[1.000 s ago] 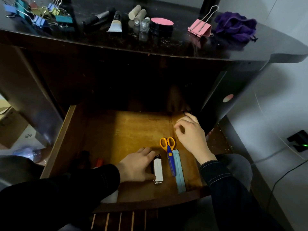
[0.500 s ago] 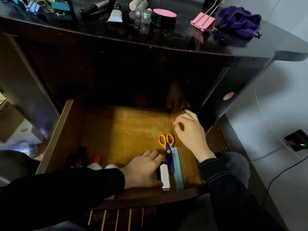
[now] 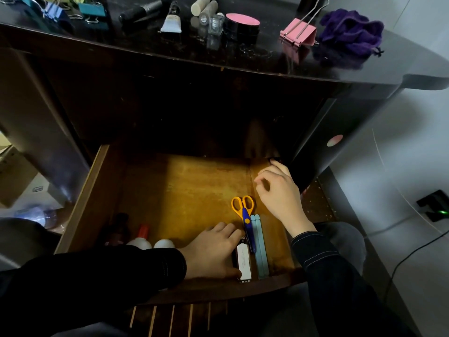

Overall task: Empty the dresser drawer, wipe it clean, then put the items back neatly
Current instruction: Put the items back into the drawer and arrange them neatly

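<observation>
The wooden drawer (image 3: pixel 87 203) is pulled out below the dark dresser top. Near its front right lie orange-handled scissors (image 3: pixel 244 212), two pale blue sticks (image 3: pixel 260 246) and a small white stapler-like item (image 3: pixel 244 262), side by side. My left hand (image 3: pixel 213 251) lies flat against the white item, fingers touching its left side. My right hand (image 3: pixel 279 193) rests on the drawer's right wall, fingers curled, nothing visible in it. At the front left stand a red-capped white bottle (image 3: pixel 141 237), a white round cap (image 3: pixel 164 243) and a dark bottle (image 3: pixel 119 227).
On the dresser top (image 3: pixel 243 59) lie a purple cloth (image 3: pixel 349 32), a pink binder clip (image 3: pixel 298 32), a pink-lidded black jar (image 3: pixel 241 24), a small tube (image 3: pixel 171 23), a black marker (image 3: pixel 141 10), beige cylinders (image 3: pixel 204 7) and several coloured clips (image 3: pixel 70 8). A cardboard box (image 3: pixel 14 176) stands left; a cable and socket (image 3: pixel 435 210) are on the right.
My left hand has slid the white item toward the drawer's front, beside the scissors. The view shifted, revealing the bottles at front left. My right hand stayed put.
</observation>
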Demonstrator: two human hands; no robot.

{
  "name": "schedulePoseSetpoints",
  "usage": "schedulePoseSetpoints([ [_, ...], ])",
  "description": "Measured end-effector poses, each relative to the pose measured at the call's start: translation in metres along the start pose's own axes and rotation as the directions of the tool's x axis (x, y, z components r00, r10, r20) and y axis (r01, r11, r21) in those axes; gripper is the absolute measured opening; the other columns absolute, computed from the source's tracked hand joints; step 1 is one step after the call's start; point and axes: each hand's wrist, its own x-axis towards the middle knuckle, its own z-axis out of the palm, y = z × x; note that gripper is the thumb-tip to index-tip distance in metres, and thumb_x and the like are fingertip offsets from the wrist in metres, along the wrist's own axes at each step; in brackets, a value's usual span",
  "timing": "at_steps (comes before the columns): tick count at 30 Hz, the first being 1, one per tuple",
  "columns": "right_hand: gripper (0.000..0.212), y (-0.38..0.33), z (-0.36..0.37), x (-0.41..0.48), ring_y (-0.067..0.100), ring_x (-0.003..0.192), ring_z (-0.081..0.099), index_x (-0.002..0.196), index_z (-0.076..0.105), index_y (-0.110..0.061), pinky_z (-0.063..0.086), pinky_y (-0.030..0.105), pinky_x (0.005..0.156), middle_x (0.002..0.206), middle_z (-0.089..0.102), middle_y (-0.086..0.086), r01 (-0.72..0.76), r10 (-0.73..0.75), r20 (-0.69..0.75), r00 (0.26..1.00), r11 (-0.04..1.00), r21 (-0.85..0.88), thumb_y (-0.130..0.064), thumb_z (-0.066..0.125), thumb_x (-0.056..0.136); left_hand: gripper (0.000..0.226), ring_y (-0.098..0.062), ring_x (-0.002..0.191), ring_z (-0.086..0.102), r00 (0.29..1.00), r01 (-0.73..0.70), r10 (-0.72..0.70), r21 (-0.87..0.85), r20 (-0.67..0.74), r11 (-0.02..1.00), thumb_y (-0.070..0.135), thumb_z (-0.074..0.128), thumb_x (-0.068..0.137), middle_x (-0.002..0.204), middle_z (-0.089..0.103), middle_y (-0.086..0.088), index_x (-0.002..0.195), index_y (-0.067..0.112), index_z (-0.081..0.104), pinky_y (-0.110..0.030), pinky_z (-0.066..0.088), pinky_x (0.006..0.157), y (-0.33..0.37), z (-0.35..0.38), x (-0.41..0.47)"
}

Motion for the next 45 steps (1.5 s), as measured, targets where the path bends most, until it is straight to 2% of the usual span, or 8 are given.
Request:
schedulePoseSetpoints([
  [22,0.013,0.004,0.004,0.0,0.013,0.139,0.039,0.092,0.073,-0.019,0.038,0.027,0.094,0.11,0.068,-0.008,0.014,-0.013,-0.022,1.0,1.0,0.025,-0.02,0.061,0.095,0.082,-0.021,0.119,0.042,1.0,-0.015,0.014,-0.003,-0.01,1.0,0.067,0.065,0.077,0.132,0.045,0.0,0.139,0.023,0.034,-0.04,0.045,0.097,-0.003,0.004,0.0],
  [27,0.012,0.004,0.004,0.0,0.013,0.139,0.039,0.09,0.073,-0.02,0.039,0.027,0.092,0.11,0.067,-0.009,0.017,-0.017,-0.037,0.999,1.0,0.013,-0.02,0.062,0.095,0.082,-0.021,0.116,0.045,1.0,0.017,-0.017,-0.065,-0.002,0.998,0.068,0.064,0.077,0.13,0.045,0.002,0.14,0.024,0.033,-0.038,0.045,0.094,-0.005,-0.006,0.0],
  [31,0.01,0.001,0.002,-0.001,0.011,0.14,0.036,0.087,0.071,-0.023,0.043,0.029,0.091,0.111,0.066,-0.012,0.022,-0.022,-0.028,0.999,1.0,-0.004,-0.022,0.063,0.093,0.078,-0.023,0.122,0.049,0.994,0.058,-0.067,-0.112,-0.082,0.992,0.066,0.062,0.082,0.137,0.05,0.0,0.142,0.023,0.035,-0.038,0.047,0.101,-0.012,-0.036,0.004],
  [33,0.009,-0.001,-0.004,-0.003,0.011,0.143,0.033,0.092,0.071,-0.024,0.045,0.033,0.097,0.117,0.064,-0.011,0.025,-0.025,0.007,1.0,1.0,-0.003,-0.024,0.063,0.094,0.071,-0.021,0.122,0.051,0.986,0.083,-0.096,-0.106,-0.133,0.991,0.065,0.059,0.085,0.133,0.054,0.001,0.141,0.024,0.04,-0.038,0.049,0.099,-0.016,-0.053,0.002],
  [37,0.02,-0.017,-0.024,-0.017,0.014,0.147,0.025,0.115,0.066,-0.028,0.03,0.038,0.116,0.137,0.051,-0.01,0.094,-0.075,0.158,0.985,0.988,-0.122,-0.033,0.056,0.098,0.055,-0.015,0.114,0.054,0.955,0.083,-0.091,-0.041,-0.283,0.996,0.063,0.054,0.091,0.124,0.057,0.007,0.132,0.026,0.05,-0.033,0.05,0.092,-0.02,-0.088,-0.012],
  [39,0.021,-0.035,-0.042,-0.025,0.009,0.137,0.037,0.116,0.065,-0.028,0.037,0.034,0.112,0.134,0.049,-0.013,0.138,-0.132,0.084,0.988,0.988,-0.07,-0.033,0.055,0.098,0.048,-0.013,0.106,0.056,0.915,0.057,-0.068,-0.038,-0.399,0.998,0.06,0.054,0.092,0.115,0.059,0.009,0.125,0.026,0.056,-0.028,0.05,0.086,-0.017,-0.11,-0.019],
  [41,0.02,-0.057,-0.068,-0.027,0.005,0.119,0.048,0.112,0.067,-0.025,0.048,0.027,0.097,0.123,0.053,-0.015,0.236,-0.236,-0.076,0.969,0.972,-0.004,-0.03,0.054,0.097,0.042,-0.01,0.1,0.058,0.856,0.029,-0.023,0.004,-0.516,1.0,0.057,0.054,0.092,0.11,0.061,0.009,0.119,0.024,0.061,-0.022,0.049,0.081,-0.011,-0.135,-0.023],
  [45,0.015,-0.103,-0.126,-0.008,0.003,0.099,0.056,0.104,0.068,-0.022,0.049,0.019,0.08,0.105,0.058,-0.017,0.404,-0.35,-0.399,0.848,0.913,0.057,-0.021,0.054,0.097,0.02,-0.006,0.088,0.056,0.711,-0.081,0.11,0.074,-0.694,0.994,0.041,0.058,0.095,0.098,0.06,0.013,0.106,0.025,0.063,-0.023,0.05,0.075,0.004,-0.19,-0.032],
])
